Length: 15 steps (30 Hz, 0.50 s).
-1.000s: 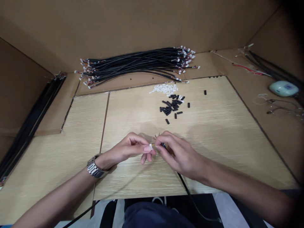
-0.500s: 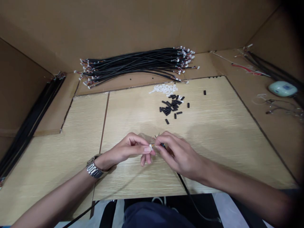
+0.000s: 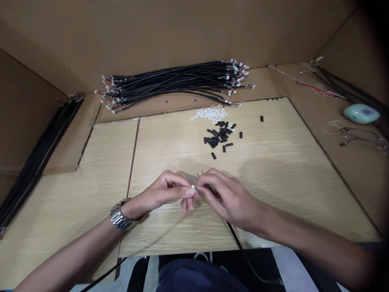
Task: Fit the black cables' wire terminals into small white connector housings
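My left hand (image 3: 174, 190) pinches a small white connector housing (image 3: 193, 188) between thumb and forefinger. Close against it, my right hand (image 3: 226, 196) is closed on thin coloured wires (image 3: 196, 185) that meet the housing's right side. More loose wire ends (image 3: 199, 174) stick up above the right fingertips. From under my right hand the black cable (image 3: 235, 235) runs down over the table's front edge. Whether the wire tip is seated in the housing is too small to tell.
Beyond my hands lie a pile of black connector housings (image 3: 215, 138) and a pile of white ones (image 3: 209, 114). A bundle of finished-looking black cables (image 3: 176, 83) rests at the back. More cables (image 3: 42, 158) lie left; a pale green mouse-shaped object (image 3: 361, 113) sits right.
Both hands stay almost in place, with only slight finger shifts. The loose wire ends above my right fingertips have moved a little to the left.
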{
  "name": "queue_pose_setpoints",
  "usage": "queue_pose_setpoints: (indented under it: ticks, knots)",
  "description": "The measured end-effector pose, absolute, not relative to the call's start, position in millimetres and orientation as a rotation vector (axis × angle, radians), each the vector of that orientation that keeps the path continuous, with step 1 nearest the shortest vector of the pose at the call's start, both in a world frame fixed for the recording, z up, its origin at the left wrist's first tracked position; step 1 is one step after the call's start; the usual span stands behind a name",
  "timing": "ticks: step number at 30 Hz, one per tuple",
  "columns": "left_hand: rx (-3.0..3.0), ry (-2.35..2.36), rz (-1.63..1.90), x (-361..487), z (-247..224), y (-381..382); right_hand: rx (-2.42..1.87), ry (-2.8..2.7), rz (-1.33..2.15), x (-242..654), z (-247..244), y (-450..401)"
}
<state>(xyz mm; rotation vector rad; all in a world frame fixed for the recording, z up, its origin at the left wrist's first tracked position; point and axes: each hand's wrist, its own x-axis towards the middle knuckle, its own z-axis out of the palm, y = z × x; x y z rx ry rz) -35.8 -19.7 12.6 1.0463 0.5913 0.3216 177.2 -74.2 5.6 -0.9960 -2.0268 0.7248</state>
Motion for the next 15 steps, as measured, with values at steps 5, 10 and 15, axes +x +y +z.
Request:
queue_pose_setpoints:
  ticks: [5, 10, 15]
  knots:
    - [1.085, 0.654, 0.337, -32.8, 14.4, -23.0, -1.006, -2.119, 0.645, 179.0, 3.1, -73.5]
    - [1.148, 0.701, 0.383, -30.9, 13.9, -25.0, -1.082, -2.055, 0.739, 178.4, 4.3, -72.2]
    - [1.126, 0.693, 0.43, -30.5, 11.1, -24.3, -1.18, -1.758, 1.043, 176.7, 9.1, -72.1]
